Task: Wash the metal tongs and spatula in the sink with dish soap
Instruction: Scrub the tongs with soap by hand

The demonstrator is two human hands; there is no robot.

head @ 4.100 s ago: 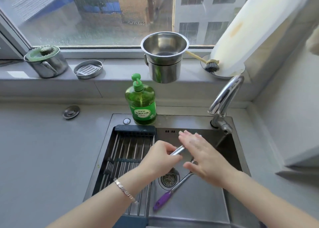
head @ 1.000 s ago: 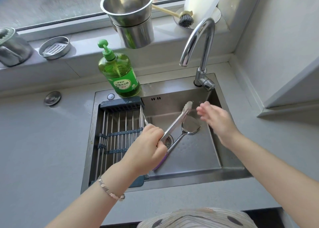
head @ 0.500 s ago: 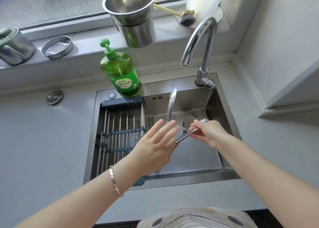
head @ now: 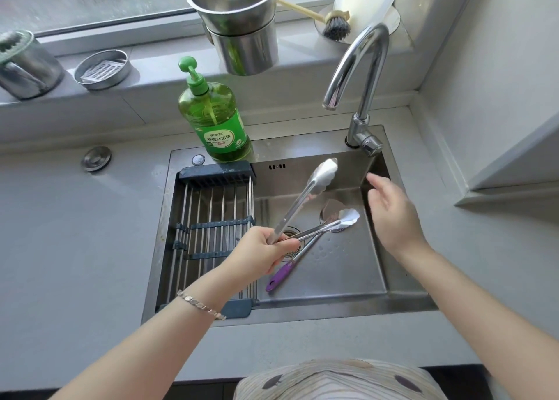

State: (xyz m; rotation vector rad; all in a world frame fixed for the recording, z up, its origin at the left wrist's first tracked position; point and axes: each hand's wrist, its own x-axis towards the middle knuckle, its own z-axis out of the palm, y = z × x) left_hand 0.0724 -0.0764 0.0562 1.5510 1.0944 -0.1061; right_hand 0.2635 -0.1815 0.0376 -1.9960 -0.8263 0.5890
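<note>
Left hand [head: 266, 256] gripping tongs [head: 305, 200] at hinge; right hand [head: 393, 215] hanging open, empty, beside tips. Spatula [head: 290, 266] lying in sink [head: 332, 305] just right of left hand. Faucet [head: 363, 66] not running, no suds showing: likely 2 items still needing washing.

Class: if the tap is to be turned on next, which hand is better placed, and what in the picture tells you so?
Right, most likely. The right hand is open, holds nothing and is close below the tap; the left hand grips the tongs.
</note>
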